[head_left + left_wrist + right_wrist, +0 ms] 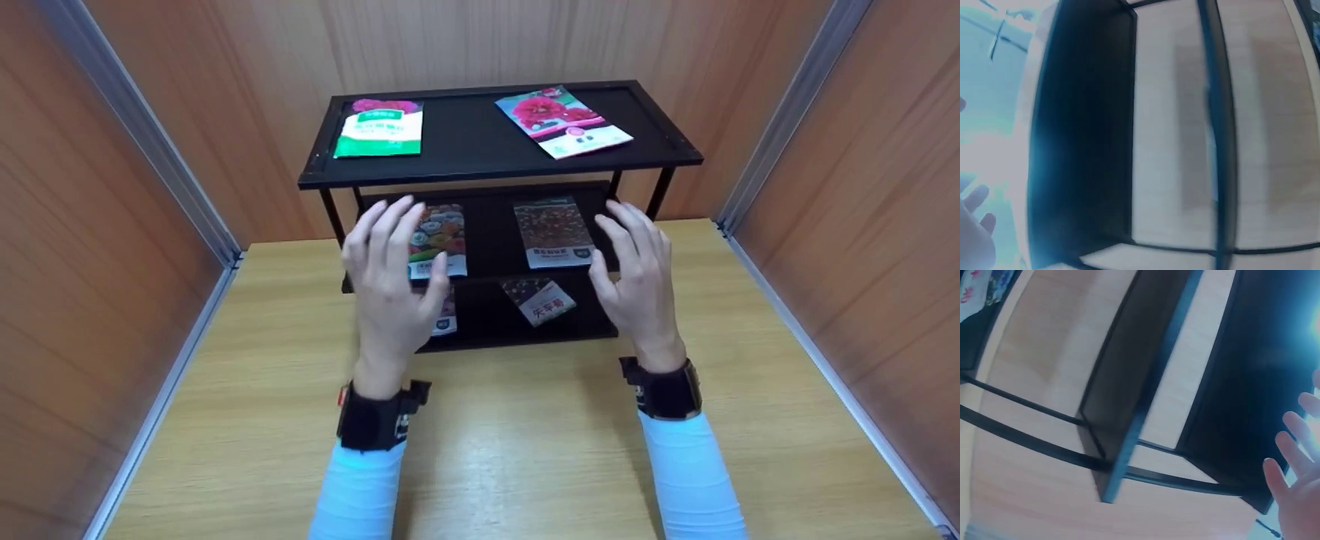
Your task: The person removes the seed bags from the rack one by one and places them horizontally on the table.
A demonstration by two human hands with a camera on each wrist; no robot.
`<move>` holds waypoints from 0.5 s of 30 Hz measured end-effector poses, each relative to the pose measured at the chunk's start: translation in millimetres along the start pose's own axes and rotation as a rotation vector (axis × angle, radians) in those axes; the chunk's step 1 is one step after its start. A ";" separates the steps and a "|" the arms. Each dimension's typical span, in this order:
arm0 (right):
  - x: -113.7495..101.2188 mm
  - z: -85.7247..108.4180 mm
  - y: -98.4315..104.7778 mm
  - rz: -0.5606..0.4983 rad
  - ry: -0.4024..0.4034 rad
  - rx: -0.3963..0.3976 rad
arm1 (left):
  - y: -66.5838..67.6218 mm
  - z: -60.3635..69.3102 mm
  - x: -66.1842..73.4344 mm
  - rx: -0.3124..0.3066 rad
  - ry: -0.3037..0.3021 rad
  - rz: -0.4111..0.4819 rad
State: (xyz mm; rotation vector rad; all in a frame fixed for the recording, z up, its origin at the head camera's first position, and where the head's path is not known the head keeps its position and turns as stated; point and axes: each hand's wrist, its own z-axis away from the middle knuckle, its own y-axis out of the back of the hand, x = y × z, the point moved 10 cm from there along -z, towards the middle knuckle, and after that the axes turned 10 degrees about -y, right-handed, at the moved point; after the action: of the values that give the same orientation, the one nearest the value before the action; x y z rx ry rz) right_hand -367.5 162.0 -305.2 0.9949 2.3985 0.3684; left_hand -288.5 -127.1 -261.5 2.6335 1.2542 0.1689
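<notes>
My left hand [390, 292] is raised in front of the left side of a black tiered rack, its fingers spread and loosely bent, holding nothing. On the right side my right hand [637, 277] is held up likewise, also holding nothing. Behind the left fingers, on the middle shelf, lies a packet with colourful flowers [442, 232], partly hidden. A dark reddish packet [553, 229] lies near the right fingertips. The bottom shelf bears a tilted small packet [546, 303] and another packet [445, 319], mostly covered by the left hand.
The rack's top shelf [457, 142] carries a green-and-white packet [381, 131] at left and a slanted pink-flower packet [562, 120] at right. Wood-grain panels [480, 45] stand behind and on both sides. The rack stands on a light wooden tabletop [510, 427].
</notes>
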 end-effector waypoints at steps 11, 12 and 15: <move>-24.9 -70.8 27.9 0.024 -0.007 0.033 | -65.4 -67.8 35.3 -0.264 -0.150 -0.029; -23.1 -78.6 27.1 0.044 -0.039 0.012 | -72.0 -70.9 34.5 -0.295 -0.145 -0.036; -16.0 -98.0 21.8 0.113 -0.135 -0.067 | -90.5 -77.1 29.8 -0.399 -0.114 -0.058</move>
State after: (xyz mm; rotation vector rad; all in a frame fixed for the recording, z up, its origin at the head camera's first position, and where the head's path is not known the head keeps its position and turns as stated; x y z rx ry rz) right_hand -399.5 160.6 -208.8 1.0920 2.2016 0.4059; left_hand -352.9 -37.2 -208.7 2.2325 1.1233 0.2294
